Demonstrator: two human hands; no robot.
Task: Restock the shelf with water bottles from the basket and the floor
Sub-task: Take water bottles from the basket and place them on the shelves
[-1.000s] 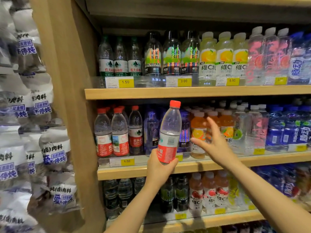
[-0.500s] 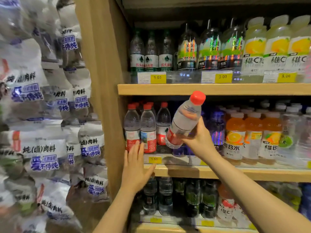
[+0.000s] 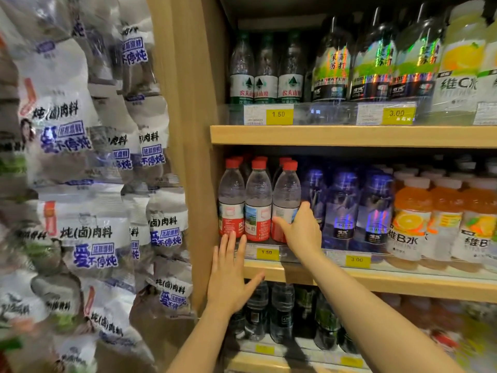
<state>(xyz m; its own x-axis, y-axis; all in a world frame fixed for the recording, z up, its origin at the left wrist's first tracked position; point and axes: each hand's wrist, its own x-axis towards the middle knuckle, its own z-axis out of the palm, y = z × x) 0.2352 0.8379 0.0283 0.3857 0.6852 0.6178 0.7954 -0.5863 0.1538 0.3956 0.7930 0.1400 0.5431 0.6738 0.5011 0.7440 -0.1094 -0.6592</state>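
Presently, the red-capped water bottle [image 3: 285,200] is gripped low on its label by the right hand [image 3: 302,231], thumb in front and fingers curled round its right side; it is stood upright on the middle shelf [image 3: 376,284], third in the front row, touching a like bottle [image 3: 257,200] on its left. The left hand [image 3: 228,278] is held flat with straight fingers against the shelf edge, fingertips just below the leftmost bottle [image 3: 231,200]. Blue bottles [image 3: 341,205] are seen just beside the right hand
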